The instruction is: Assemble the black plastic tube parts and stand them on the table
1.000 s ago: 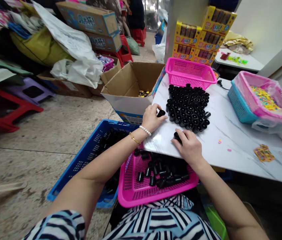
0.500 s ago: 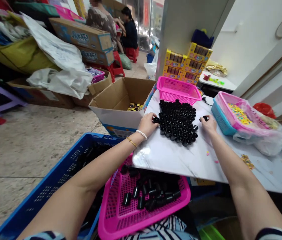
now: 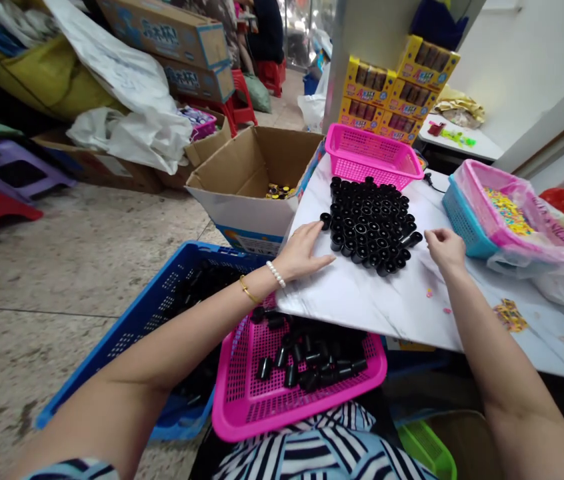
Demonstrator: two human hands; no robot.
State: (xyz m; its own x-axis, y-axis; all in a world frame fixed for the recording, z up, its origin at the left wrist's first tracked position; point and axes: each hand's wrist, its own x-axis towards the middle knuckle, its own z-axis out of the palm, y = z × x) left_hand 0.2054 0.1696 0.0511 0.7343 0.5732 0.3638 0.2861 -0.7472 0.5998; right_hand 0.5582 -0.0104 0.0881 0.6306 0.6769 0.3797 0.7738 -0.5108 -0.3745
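Observation:
A tight cluster of black plastic caps (image 3: 369, 223) stands upright on the white marbled table (image 3: 387, 300). My left hand (image 3: 305, 253) lies open and flat on the table at the cluster's left edge, fingertips near one cap standing apart (image 3: 325, 219). My right hand (image 3: 445, 247) hovers at the cluster's right edge with fingers loosely apart and nothing in them, close to a cap lying on its side (image 3: 412, 239). A pink basket (image 3: 242, 400) on my lap holds several loose black caps.
A blue crate (image 3: 127, 333) with more caps sits on the floor at my left. An open cardboard box (image 3: 242, 183) stands beside the table. An empty pink basket (image 3: 369, 157), a blue basket (image 3: 457, 210) and a bagged pink tray (image 3: 512, 213) sit on the table.
Both hands have let go of the caps they held at the cluster. My left hand drew back and flattened; my right hand moved slightly down and right. The camera tilted down.

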